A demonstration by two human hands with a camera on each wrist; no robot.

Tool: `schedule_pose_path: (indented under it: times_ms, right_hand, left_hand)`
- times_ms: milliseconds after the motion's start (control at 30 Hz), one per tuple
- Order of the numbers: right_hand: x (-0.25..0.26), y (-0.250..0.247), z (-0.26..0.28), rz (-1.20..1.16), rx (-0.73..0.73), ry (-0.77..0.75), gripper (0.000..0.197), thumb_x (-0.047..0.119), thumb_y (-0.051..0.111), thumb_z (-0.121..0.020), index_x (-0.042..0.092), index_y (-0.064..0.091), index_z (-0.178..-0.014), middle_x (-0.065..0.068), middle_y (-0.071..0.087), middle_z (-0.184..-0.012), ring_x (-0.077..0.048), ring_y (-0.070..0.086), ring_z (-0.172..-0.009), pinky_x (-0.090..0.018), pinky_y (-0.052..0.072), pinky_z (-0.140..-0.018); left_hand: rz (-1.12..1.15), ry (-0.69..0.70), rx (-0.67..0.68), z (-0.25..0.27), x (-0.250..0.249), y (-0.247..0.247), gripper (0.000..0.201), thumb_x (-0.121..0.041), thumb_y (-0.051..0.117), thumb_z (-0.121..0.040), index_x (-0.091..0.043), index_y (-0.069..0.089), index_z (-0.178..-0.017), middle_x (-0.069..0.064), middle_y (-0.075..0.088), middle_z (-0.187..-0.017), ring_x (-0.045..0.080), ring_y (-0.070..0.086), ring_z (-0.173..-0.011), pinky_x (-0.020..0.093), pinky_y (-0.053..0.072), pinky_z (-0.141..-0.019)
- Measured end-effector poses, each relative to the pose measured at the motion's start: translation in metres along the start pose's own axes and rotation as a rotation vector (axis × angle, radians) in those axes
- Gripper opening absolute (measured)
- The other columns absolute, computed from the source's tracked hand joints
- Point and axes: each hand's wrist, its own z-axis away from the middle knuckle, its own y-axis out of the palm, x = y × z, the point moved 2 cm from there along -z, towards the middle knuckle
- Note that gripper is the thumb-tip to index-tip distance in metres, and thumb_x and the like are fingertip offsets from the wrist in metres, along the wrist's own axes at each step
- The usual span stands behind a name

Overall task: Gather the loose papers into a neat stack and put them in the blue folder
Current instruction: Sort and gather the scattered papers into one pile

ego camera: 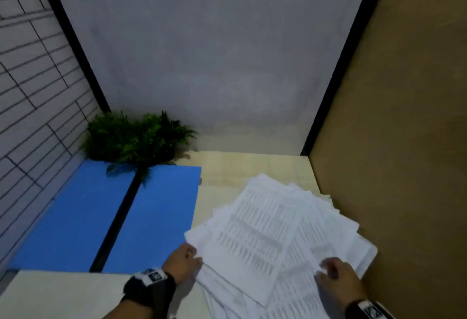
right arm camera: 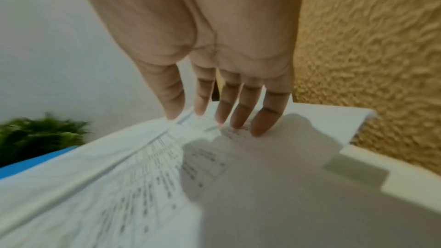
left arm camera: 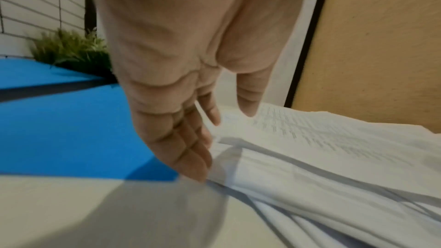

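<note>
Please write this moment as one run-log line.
papers: fanned, unstacked | folder: open, empty | left hand: at pile's left edge | right hand: fingertips on pile

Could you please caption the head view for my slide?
Both hands, left hand and right hand, gather fanned papers beside the open blue folder.

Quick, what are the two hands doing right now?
Left hand: open, straight fingers against the left edge of the loose papers.
Right hand: open, fingertips resting on the papers.
</note>
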Motion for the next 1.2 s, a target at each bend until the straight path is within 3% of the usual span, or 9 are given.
schedule_pose_path:
  times_ms: [100,300,367,433,567,700,833,1000,1200]
  right_hand:
    - [0.008,0.017,-0.004,0.014,0.004,0.112,0.051,0.038,0.075,-0.078,0.01,0.058,-0.116,-0.008,0.057,-0.103,-0.034,0.057,-0.105,-0.034,0.047,-0.092]
    - [0.002,0.034,0.004,0.318,-0.083,0.178,0.082,0.063,0.066,-0.075,0.016,0.041,-0.138,-0.016,0.039,-0.135,-0.038,0.038,-0.124,-0.052,0.04,-0.1]
    - [-0.001,0.035,0.001,0.353,-0.044,0.165,0.078,0.061,0.067,-0.075,0.014,0.044,-0.133,-0.016,0.042,-0.131,-0.038,0.042,-0.121,-0.049,0.041,-0.097]
    - [-0.003,0.039,-0.003,0.245,0.021,0.125,0.061,0.05,0.072,-0.077,0.011,0.052,-0.119,-0.015,0.051,-0.12,-0.035,0.052,-0.109,-0.038,0.045,-0.088]
    - [-0.004,0.045,-0.003,0.161,0.116,0.058,0.032,0.027,0.065,-0.089,0.019,0.039,-0.071,0.003,0.041,-0.075,-0.019,0.042,-0.083,-0.025,0.034,-0.062]
    - [-0.01,0.033,-0.006,0.009,-0.059,0.146,0.029,0.011,0.049,-0.097,-0.004,0.056,-0.121,-0.016,0.056,-0.122,-0.034,0.052,-0.12,-0.035,0.039,-0.102]
    - [-0.009,0.015,-0.015,0.24,-0.196,0.144,0.042,0.023,0.048,-0.098,-0.005,0.051,-0.129,-0.024,0.039,-0.137,-0.04,0.038,-0.126,-0.042,0.035,-0.105]
    - [-0.008,0.016,-0.026,0.256,-0.088,-0.005,0.03,0.021,0.058,-0.091,-0.002,0.06,-0.109,-0.023,0.054,-0.119,-0.04,0.053,-0.11,-0.041,0.046,-0.091]
    - [-0.018,0.025,-0.007,0.328,-0.116,-0.147,0.008,-0.007,0.054,-0.083,-0.001,0.057,-0.079,-0.019,0.045,-0.108,-0.037,0.054,-0.095,-0.045,0.05,-0.083]
  left_hand:
    - [0.045,-0.107,-0.13,0.0,-0.014,0.022,0.069,-0.039,0.073,-0.081,-0.005,0.047,-0.135,0.022,0.057,-0.124,0.036,0.059,-0.113,0.039,0.047,-0.092]
    - [-0.325,-0.022,-0.222,-0.004,-0.021,0.043,0.08,-0.061,0.05,-0.089,-0.021,0.026,-0.154,0.008,0.028,-0.159,0.036,0.025,-0.144,0.053,0.03,-0.111]
    - [-0.414,-0.042,-0.245,0.002,-0.031,0.044,0.063,-0.062,0.047,-0.09,-0.026,0.044,-0.142,0.004,0.04,-0.15,0.036,0.032,-0.137,0.053,0.036,-0.1]
    - [-0.356,-0.05,-0.273,0.006,-0.044,0.041,0.036,-0.055,0.053,-0.09,-0.022,0.062,-0.101,0.009,0.055,-0.123,0.035,0.049,-0.114,0.045,0.042,-0.087]
    - [-0.109,0.005,-0.204,0.012,-0.047,0.059,0.039,-0.021,0.062,-0.09,-0.016,0.035,-0.063,0.004,0.042,-0.067,0.025,0.044,-0.068,0.03,0.031,-0.056]
    - [0.124,-0.034,-0.216,0.03,-0.037,0.074,0.018,-0.01,0.07,-0.082,-0.007,0.055,-0.091,0.012,0.057,-0.082,0.025,0.052,-0.077,0.027,0.035,-0.056]
    - [0.195,-0.063,-0.219,0.036,-0.044,0.079,0.06,-0.037,0.07,-0.086,-0.003,0.05,-0.132,0.018,0.053,-0.128,0.032,0.058,-0.113,0.027,0.039,-0.082]
    - [0.194,-0.152,-0.16,0.029,-0.07,0.083,0.069,-0.053,0.054,-0.092,0.002,0.048,-0.134,0.02,0.053,-0.131,0.037,0.052,-0.124,0.039,0.042,-0.1]
    - [0.369,-0.157,-0.174,0.02,-0.085,0.092,0.051,-0.029,0.038,-0.104,-0.002,0.037,-0.148,0.017,0.041,-0.153,0.034,0.039,-0.14,0.038,0.03,-0.115]
